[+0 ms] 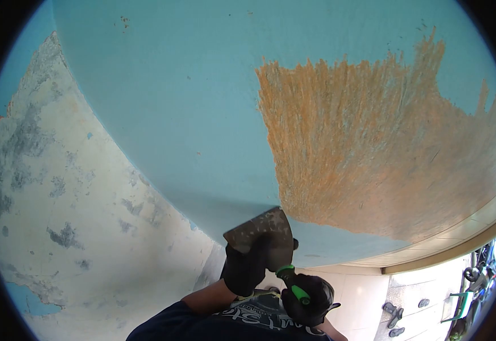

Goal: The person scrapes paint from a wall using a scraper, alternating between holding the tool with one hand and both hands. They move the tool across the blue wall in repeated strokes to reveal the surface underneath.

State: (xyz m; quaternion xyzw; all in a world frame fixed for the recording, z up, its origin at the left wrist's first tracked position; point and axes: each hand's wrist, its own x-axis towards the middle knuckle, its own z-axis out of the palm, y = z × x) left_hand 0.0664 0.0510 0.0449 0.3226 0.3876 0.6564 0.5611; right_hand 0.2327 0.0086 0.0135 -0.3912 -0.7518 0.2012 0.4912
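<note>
A wide metal scraper [266, 227] with a green and black handle is held low in front of the blue wall [202, 113]. My right hand [306, 298], in a black glove, is wrapped round the handle. Against the blade lies my left hand [247, 266], also black-gloved, its fingers pressed on the metal. The blade's upper corner is at the lower left corner of a scraped orange-brown patch [339, 142]. Whether the blade touches the wall is hard to tell.
On the left is a whitish wall section [77, 210] with grey stains. A curved ledge [458, 236] runs along the lower right. Below it, sandals [394, 315] lie on the floor, near a green-framed stool [460, 307] and cluttered items.
</note>
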